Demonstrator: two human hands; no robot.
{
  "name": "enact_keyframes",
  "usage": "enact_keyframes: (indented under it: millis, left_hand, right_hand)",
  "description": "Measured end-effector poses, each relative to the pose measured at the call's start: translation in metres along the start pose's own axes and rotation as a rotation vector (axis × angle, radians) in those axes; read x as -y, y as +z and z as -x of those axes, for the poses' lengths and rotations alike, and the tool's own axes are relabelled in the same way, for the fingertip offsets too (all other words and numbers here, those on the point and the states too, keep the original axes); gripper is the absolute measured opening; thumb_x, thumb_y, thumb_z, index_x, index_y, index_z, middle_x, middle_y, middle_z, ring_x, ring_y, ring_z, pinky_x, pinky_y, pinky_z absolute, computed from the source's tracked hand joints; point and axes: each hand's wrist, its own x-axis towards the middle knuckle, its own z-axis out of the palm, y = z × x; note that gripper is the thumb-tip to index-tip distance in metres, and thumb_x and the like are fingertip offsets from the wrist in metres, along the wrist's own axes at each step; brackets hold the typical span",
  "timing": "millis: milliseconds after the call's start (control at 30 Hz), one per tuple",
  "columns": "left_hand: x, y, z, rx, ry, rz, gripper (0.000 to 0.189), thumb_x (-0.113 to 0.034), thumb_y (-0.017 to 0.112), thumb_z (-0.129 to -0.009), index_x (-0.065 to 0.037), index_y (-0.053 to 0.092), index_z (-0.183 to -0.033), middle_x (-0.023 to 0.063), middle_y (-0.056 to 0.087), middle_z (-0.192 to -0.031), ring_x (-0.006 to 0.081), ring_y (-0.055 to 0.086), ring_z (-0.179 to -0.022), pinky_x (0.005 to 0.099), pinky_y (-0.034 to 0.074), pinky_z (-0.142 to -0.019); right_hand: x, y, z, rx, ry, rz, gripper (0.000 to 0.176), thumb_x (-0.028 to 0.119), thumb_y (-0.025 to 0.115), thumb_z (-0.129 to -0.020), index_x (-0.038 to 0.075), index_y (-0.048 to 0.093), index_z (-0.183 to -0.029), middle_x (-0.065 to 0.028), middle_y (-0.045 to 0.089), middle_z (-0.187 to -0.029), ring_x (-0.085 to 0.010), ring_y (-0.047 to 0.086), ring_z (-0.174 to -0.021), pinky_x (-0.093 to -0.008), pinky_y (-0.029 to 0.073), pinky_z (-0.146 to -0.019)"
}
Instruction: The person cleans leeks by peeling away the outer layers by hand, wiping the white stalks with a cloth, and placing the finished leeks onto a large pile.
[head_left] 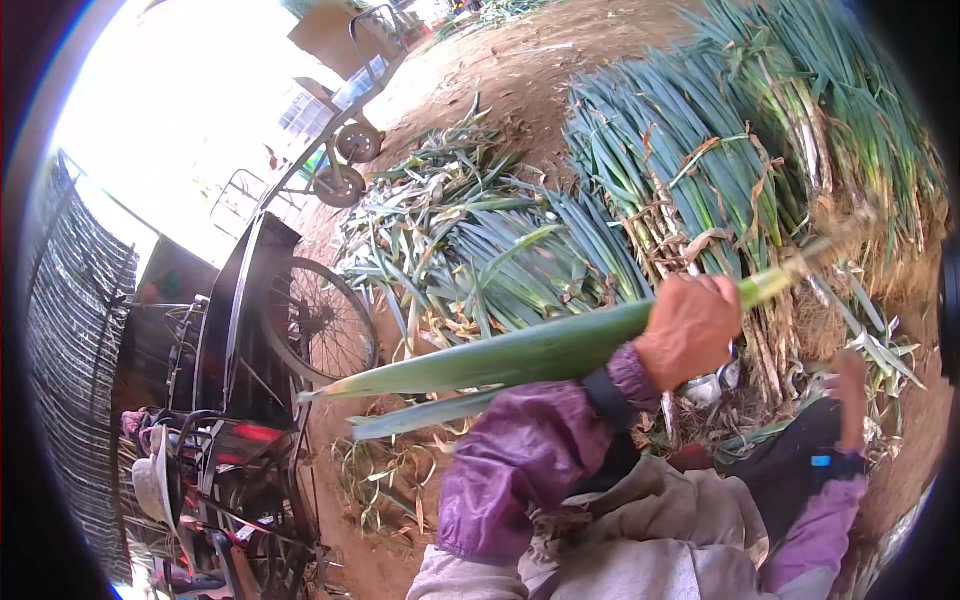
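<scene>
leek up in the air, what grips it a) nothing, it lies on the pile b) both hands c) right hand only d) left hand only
d: the left hand is closed around the leek, while the right hand sits lower, apart from it.

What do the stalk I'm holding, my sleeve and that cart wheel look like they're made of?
The leek in your left hand is plant matter: smooth, waxy green leaves. The sleeve looks like thin synthetic fabric, purple, wrinkled, slightly shiny. The wheel seems metal, with thin spokes and a dark, probably rubber, tyre.
</scene>
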Motion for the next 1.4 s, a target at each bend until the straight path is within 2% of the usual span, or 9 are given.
enact_keyframes:
  millis: [133,167,300,467,533,600,700,867,1400]
  left_hand:
    - [-0.05,0.06,0.02,0.174,0.245,0.235,0.03,-0.014,0.057,-0.068,0.01,0.054,-0.086,0.0135,0.056,-0.059,0.0274,0.056,-0.049,0.0419,0.038,-0.045]
    - [-0.05,0.06,0.021,0.178,0.186,0.307,0.027,-0.013,0.057,-0.068,0.008,0.054,-0.084,0.0131,0.055,-0.058,0.0281,0.056,-0.049,0.0425,0.038,-0.045]
    - [-0.026,0.049,0.008,0.102,-0.007,0.54,0.02,-0.013,0.061,-0.066,0.002,0.052,-0.075,0.012,0.053,-0.054,0.0331,0.054,-0.048,0.0452,0.039,-0.046]
    - [-0.034,0.089,0.036,0.262,-0.003,0.644,0.022,-0.019,0.065,-0.061,-0.001,0.064,-0.073,0.0185,0.061,-0.065,0.0355,0.062,-0.06,0.044,0.049,-0.058]
    - [-0.028,0.077,0.026,0.602,-0.178,0.674,0.025,-0.031,0.067,-0.068,-0.007,0.069,-0.076,0.017,0.065,-0.075,0.0343,0.065,-0.072,0.0452,0.051,-0.066]
    - [-0.021,0.085,0.02,0.534,-0.29,0.805,0.033,-0.039,0.065,-0.076,-0.006,0.069,-0.077,0.0173,0.065,-0.075,0.0359,0.063,-0.071,0.0427,0.05,-0.062]
    - [0.003,0.087,0.013,0.583,-0.225,1.092,0.022,-0.009,0.067,-0.073,0.005,0.062,-0.09,0.0069,0.06,-0.074,0.0108,0.056,-0.072,0.0284,0.046,-0.064]
    - [0.009,0.071,0.007,0.706,-0.323,1.378,0.041,-0.006,0.068,-0.068,0.005,0.057,-0.106,0.0043,0.06,-0.09,0.0102,0.055,-0.083,0.025,0.045,-0.074]
    - [0.013,0.084,0.023,0.324,-0.422,1.222,0.02,-0.008,0.066,-0.07,0.005,0.064,-0.085,0.0037,0.058,-0.07,0.0125,0.056,-0.065,0.026,0.044,-0.06]
  right_hand:
    - [-0.071,0.037,-0.113,0.042,-0.719,0.304,0.027,0.019,0.042,-0.094,-0.002,0.056,-0.102,-0.014,0.061,-0.072,-0.0273,0.063,-0.059,-0.0351,0.047,-0.045]
    - [-0.068,0.037,-0.107,0.149,-0.385,-0.006,0.031,0.021,0.039,-0.094,-0.002,0.058,-0.102,-0.015,0.062,-0.069,-0.0241,0.064,-0.056,-0.0326,0.047,-0.04]
    - [-0.066,0.052,-0.072,-0.022,-0.195,0.403,0.026,0.024,0.05,-0.092,-0.002,0.056,-0.092,-0.0143,0.056,-0.07,-0.0298,0.06,-0.069,-0.0459,0.046,-0.051]
    - [-0.052,0.078,-0.05,0.117,-0.422,0.183,0.02,0.019,0.053,-0.09,0.0,0.059,-0.094,-0.0091,0.058,-0.075,-0.023,0.061,-0.073,-0.0373,0.049,-0.061]
    - [-0.029,0.078,-0.01,0.179,-0.422,0.0,0.018,0.016,0.055,-0.089,0.0,0.061,-0.095,-0.007,0.058,-0.077,-0.0203,0.061,-0.074,-0.0338,0.05,-0.065]
    - [0.002,0.084,0.037,0.265,-0.366,-0.221,0.016,0.014,0.056,-0.089,0.001,0.062,-0.096,-0.005,0.059,-0.079,-0.0176,0.061,-0.076,-0.0304,0.051,-0.069]
    - [0.033,0.103,0.093,0.7,-0.304,-0.412,0.035,0.016,0.059,-0.085,-0.005,0.058,-0.112,-0.0107,0.064,-0.093,-0.0203,0.066,-0.07,-0.0284,0.055,-0.063]
    - [0.019,0.148,0.14,0.926,-0.262,-0.619,0.044,0.032,0.065,-0.083,-0.004,0.061,-0.108,-0.0111,0.065,-0.089,-0.0183,0.065,-0.073,-0.0286,0.054,-0.069]
    - [-0.007,0.131,0.157,0.435,-0.327,-0.669,0.018,0.02,0.066,-0.086,0.002,0.066,-0.086,-0.0019,0.064,-0.073,-0.0086,0.058,-0.06,-0.0223,0.046,-0.053]
